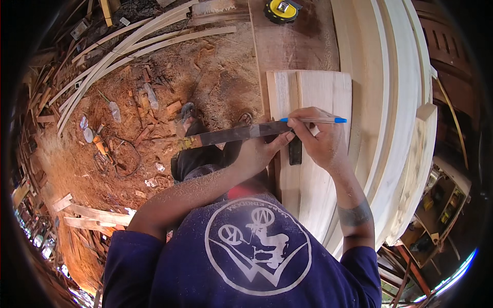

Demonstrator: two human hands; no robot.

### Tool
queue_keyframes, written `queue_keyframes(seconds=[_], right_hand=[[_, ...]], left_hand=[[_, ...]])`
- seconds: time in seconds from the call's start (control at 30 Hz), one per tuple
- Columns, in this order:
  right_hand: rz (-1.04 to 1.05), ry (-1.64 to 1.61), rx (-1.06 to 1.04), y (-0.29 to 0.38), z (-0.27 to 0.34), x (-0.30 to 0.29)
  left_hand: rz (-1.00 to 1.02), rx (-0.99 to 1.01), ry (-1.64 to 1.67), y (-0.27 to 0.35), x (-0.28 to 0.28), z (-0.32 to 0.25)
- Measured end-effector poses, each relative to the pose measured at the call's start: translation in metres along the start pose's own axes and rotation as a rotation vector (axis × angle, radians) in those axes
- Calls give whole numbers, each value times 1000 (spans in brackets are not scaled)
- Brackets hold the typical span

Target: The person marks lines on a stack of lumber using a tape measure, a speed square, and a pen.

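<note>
My left hand point(265, 145) grips a dark L-shaped carpenter's square point(231, 134), its thumb pointing toward my right hand. The long arm reaches left past the board's edge and ends in a worn, yellowish tip. Its short dark arm lies on the pale wooden boards point(323, 90). Between the thumb and fingers of my right hand point(319, 142) is a pen point(330, 120) with blue ends, held nearly level above the boards. Part of the square's corner is hidden by my hands.
A yellow and black tape measure point(282, 10) rests on a brown board point(296, 46) at the top. Long pale planks point(389, 115) are stacked on the right. Left, an orange corded power tool point(101, 145) and wood scraps lie on the sawdust-covered ground, near long thin strips point(111, 61).
</note>
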State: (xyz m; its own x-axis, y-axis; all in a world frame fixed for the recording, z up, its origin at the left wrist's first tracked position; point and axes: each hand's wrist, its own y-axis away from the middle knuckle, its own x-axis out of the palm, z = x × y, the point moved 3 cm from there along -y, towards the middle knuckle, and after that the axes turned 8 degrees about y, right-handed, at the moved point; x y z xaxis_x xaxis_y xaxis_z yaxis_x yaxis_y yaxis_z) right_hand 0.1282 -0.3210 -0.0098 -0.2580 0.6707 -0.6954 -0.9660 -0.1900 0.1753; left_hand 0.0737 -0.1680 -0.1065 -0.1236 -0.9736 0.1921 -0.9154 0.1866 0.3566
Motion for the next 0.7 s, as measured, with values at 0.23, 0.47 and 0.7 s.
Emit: queue_keyframes(seconds=[0.23, 0.47, 0.7], right_hand=[[2, -44, 13, 0, -6, 5], [27, 7, -75, -2, -3, 1], [7, 150, -47, -6, -1, -13]], left_hand=[[44, -65, -51, 1, -1, -4], [46, -85, -78, 0, -2, -8], [10, -54, 43, 0, -1, -2]])
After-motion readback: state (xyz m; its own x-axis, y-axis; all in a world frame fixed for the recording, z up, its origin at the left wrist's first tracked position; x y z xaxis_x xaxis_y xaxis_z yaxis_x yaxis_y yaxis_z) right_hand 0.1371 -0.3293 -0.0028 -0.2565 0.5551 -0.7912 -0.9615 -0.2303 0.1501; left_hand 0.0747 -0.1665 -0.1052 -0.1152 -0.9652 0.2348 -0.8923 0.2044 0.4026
